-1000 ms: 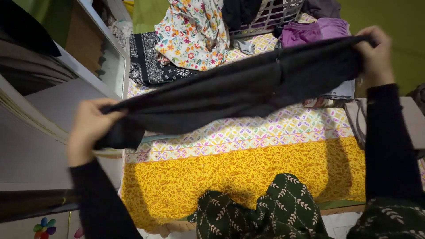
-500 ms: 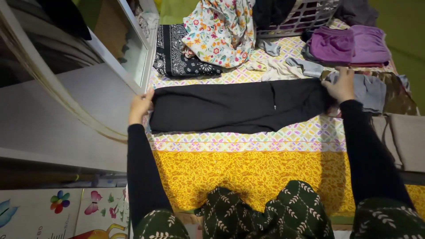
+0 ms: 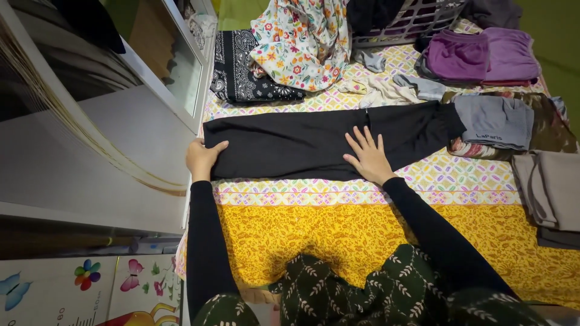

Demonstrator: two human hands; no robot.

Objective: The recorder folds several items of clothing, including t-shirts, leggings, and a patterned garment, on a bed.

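Both hands rest on the black garment (image 3: 314, 142), which lies flat across the bed (image 3: 338, 235), stretched from its left edge towards the right. We note the left hand (image 3: 202, 158) gripping the garment's left end, fingers curled over the hem at the bed's left edge. Our right hand (image 3: 368, 157) lies flat, fingers spread, pressing near the garment's middle (grasping nothing). Beyond, towards the far edge, lie a floral cloth (image 3: 299, 42), a black paisley cloth (image 3: 238, 69) and purple folded clothes (image 3: 477, 55); a grey folded piece (image 3: 495, 121) touches the garment's right end.

Right hand (image 3: 367, 158) moved from garment's end to middle of black garment (image 3: 302, 143)
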